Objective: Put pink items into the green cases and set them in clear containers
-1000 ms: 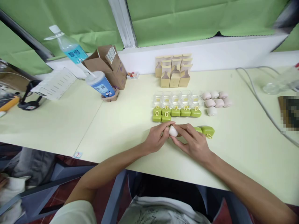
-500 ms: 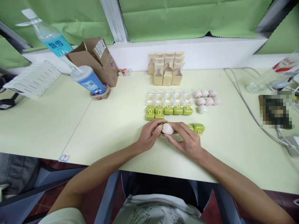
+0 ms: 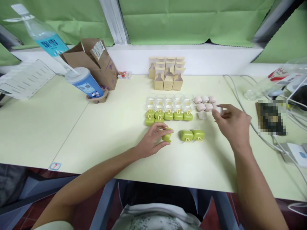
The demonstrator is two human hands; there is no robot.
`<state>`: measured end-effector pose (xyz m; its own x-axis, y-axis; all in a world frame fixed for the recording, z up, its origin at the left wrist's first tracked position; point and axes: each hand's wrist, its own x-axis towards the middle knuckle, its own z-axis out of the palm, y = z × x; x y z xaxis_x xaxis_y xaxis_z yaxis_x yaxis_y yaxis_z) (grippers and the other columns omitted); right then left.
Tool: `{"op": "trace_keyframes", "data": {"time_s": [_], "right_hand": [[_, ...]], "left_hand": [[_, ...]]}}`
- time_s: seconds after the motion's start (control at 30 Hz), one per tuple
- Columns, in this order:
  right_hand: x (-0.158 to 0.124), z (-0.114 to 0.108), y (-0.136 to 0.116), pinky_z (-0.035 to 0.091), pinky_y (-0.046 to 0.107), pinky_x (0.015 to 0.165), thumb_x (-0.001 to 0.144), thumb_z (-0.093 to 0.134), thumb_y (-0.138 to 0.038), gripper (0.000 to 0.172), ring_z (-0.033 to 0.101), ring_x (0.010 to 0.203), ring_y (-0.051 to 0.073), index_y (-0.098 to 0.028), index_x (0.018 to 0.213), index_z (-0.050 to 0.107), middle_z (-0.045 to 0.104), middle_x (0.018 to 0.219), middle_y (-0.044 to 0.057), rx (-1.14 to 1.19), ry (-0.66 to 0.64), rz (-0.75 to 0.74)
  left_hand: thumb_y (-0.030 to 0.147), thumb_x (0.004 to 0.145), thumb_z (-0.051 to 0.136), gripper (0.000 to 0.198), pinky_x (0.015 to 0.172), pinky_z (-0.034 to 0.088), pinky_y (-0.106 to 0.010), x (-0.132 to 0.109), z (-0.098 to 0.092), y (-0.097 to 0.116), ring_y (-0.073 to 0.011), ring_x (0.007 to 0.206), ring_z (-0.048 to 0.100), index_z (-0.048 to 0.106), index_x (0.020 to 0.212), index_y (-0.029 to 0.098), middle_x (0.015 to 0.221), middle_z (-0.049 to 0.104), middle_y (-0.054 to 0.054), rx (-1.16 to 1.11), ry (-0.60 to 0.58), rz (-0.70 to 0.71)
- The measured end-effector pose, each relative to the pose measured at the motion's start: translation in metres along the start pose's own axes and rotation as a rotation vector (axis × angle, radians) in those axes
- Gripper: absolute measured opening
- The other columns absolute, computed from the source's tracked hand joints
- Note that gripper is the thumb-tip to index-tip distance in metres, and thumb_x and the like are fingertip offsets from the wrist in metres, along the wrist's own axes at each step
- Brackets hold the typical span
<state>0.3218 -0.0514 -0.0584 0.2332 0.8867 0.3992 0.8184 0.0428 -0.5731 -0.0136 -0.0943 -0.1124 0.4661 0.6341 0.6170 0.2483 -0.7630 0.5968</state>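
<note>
My left hand [image 3: 153,140] is closed round a small green case [image 3: 167,136] on the pale table [image 3: 107,134]. My right hand [image 3: 231,123] hovers at the right, its fingertips pinching a small white earbud case [image 3: 219,110] beside the cluster of pinkish white cases [image 3: 205,103]. Two more green cases [image 3: 192,135] lie between my hands. Behind them stand a row of green cases [image 3: 168,115] and a row of clear plastic shells [image 3: 169,102].
Small tan cartons [image 3: 166,75] are stacked near the back wall. A blue cup [image 3: 84,83], a water bottle [image 3: 40,32] and an open cardboard box [image 3: 93,60] stand at the back left. Cables [image 3: 242,95] and devices lie at the right.
My hands have parted. The right hand moved right and back to the pinkish cases with a white case; the left stays on a green case. The view shifted slightly left.
</note>
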Motion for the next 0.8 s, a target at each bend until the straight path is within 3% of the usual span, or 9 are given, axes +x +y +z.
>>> {"op": "trace_keyframes", "data": {"time_s": [0.13,0.33,0.43,0.53,0.6,0.67,0.73,0.8], "right_hand": [[0.013,0.000,0.023,0.055,0.054,0.097,0.084,0.074,-0.043,0.032,0.071,0.074,0.029,-0.020,0.106,0.082,0.070,0.066,0.004,-0.097,-0.126,0.177],[0.013,0.012,0.035,0.055,0.049,0.099,0.091,0.069,-0.045,0.036,0.075,0.075,0.027,-0.019,0.111,0.082,0.074,0.066,0.003,-0.008,-0.170,0.151],[0.014,0.010,0.036,0.058,0.049,0.094,0.095,0.067,-0.046,0.037,0.074,0.071,0.026,-0.018,0.114,0.081,0.075,0.069,0.005,-0.036,-0.100,0.112],[0.008,0.004,0.014,0.060,0.044,0.077,0.102,0.063,-0.048,0.036,0.070,0.068,0.023,-0.018,0.110,0.082,0.080,0.090,0.011,-0.019,0.083,-0.061],[-0.004,0.003,-0.012,0.061,0.039,0.070,0.106,0.061,-0.044,0.032,0.073,0.077,0.023,-0.020,0.112,0.082,0.080,0.103,0.013,0.124,0.084,-0.273],[-0.023,0.005,-0.040,0.065,0.039,0.077,0.108,0.061,-0.038,0.027,0.076,0.094,0.025,-0.024,0.121,0.081,0.079,0.115,0.013,0.300,-0.112,-0.525],[-0.042,0.011,-0.062,0.068,0.041,0.088,0.110,0.063,-0.034,0.030,0.076,0.104,0.023,-0.027,0.135,0.077,0.071,0.140,0.014,0.357,-0.367,-0.736],[-0.057,0.018,-0.074,0.067,0.040,0.094,0.111,0.061,-0.028,0.034,0.075,0.113,0.022,-0.029,0.142,0.073,0.062,0.155,0.015,0.359,-0.472,-0.837]], "left_hand": [[0.024,0.103,0.071,0.052,0.099,0.065,-0.041,-0.003,0.004,-0.004,-0.0238,0.125,0.064,0.060,0.152,0.036,0.135,0.054,-0.011,0.046,-0.035,0.072],[0.020,0.106,0.066,0.049,0.094,0.064,-0.038,-0.001,0.001,-0.003,-0.0235,0.125,0.065,0.060,0.152,0.036,0.133,0.059,-0.011,0.075,-0.074,0.066],[0.024,0.105,0.068,0.054,0.097,0.064,-0.040,0.000,0.000,0.000,-0.0244,0.125,0.068,0.055,0.156,0.036,0.135,0.064,-0.012,0.056,-0.058,0.012],[0.030,0.103,0.074,0.057,0.106,0.063,-0.045,-0.001,0.000,0.000,-0.0261,0.126,0.070,0.053,0.155,0.033,0.137,0.069,-0.012,-0.006,-0.010,-0.084],[0.031,0.102,0.075,0.057,0.106,0.064,-0.044,-0.002,0.001,-0.001,-0.0260,0.127,0.071,0.053,0.154,0.033,0.138,0.070,-0.012,-0.077,0.025,-0.145],[0.031,0.103,0.074,0.057,0.104,0.065,-0.042,-0.004,0.003,-0.004,-0.0257,0.130,0.070,0.050,0.156,0.034,0.140,0.070,-0.012,-0.161,0.055,-0.159],[0.031,0.103,0.074,0.062,0.104,0.066,-0.042,-0.005,0.004,-0.006,-0.0263,0.133,0.070,0.046,0.159,0.038,0.146,0.065,-0.012,-0.243,0.073,-0.149],[0.035,0.100,0.078,0.070,0.101,0.068,-0.042,-0.005,0.005,-0.007,-0.0266,0.131,0.071,0.043,0.161,0.042,0.152,0.057,-0.013,-0.291,0.076,-0.136]]}}
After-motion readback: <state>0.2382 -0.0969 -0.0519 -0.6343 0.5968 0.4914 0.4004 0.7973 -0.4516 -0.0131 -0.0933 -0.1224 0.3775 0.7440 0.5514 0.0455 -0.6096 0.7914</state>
